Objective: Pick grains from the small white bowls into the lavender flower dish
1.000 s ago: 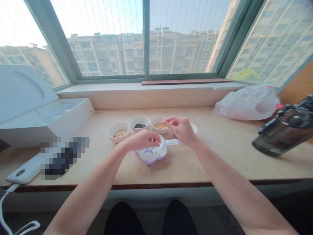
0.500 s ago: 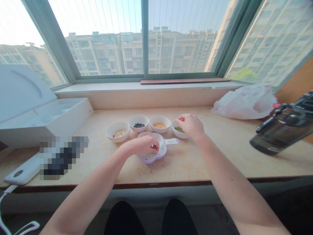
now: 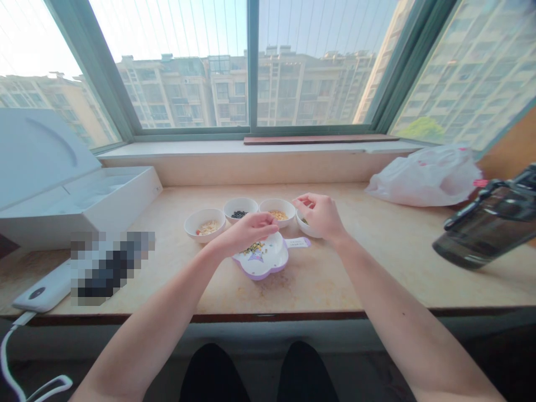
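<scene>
My left hand hovers over a purple-rimmed, flower-shaped plate, its fingers pinched together; what they hold, if anything, is hidden. Mixed small beans lie scattered on the plate. Above a white bowl of green beans is my right hand, thumb and fingers closed, and I cannot make out anything between them. To the left stand a bowl of yellow grains, a bowl of black beans and a bowl of pale flat pieces.
An open white box stands at the left, with a white power bank and cable in front. At the right are a plastic bag and a dark bottle. The counter's front edge runs near my knees.
My left hand has risen off the plate toward the bowls, uncovering the mixed beans. My right hand has lifted slightly and shifted left over the green beans. The view has shifted a little.
</scene>
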### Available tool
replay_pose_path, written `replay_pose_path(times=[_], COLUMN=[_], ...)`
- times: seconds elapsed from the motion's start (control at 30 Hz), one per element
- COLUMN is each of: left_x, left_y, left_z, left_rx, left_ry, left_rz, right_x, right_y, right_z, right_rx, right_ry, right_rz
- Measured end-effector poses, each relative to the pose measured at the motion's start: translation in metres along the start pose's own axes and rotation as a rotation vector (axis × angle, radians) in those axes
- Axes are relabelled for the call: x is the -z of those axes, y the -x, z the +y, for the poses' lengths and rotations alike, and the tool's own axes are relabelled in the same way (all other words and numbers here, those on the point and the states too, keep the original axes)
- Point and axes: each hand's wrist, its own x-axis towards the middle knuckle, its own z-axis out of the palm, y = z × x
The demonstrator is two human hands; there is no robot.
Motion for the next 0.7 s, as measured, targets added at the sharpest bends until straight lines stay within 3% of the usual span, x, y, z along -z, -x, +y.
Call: replay_pose_path(times=[0.17,0.23,0.33,0.43,0.53,0.7], left_x=[0.001,0.002,0.003,0.001,-0.001,-0.005], left_y=[-0.001,-0.001,-0.001,-0.002,-0.002,-0.003], left_z=[0.002,0.003,0.003,0.001,-0.002,-0.004], left_rx=[0.005,0.012,0.036,0.071,0.104,0.141], left_ry=[0.352,0.446,0.541,0.594,0.620,0.652], left_rz=[0.035,0.032,0.019,0.008,0.017,0.012], right_x=[0.000,0.003,0.006,0.003,-0.002,-0.009], right_y=[0.002,0.003,0.010,0.019,0.025,0.027], right_z=[-0.004,-0.008,-0.016,-0.025,-0.029,-0.026], right_rx=[-0.041,-0.050,-0.016,0.004,-0.003,-0.017], right_ry=[-0.139,-0.308,-0.558,-0.639,-0.658,-0.636], right_rz=[0.065,-0.010,-0.254,-0.397,-0.443,-0.415])
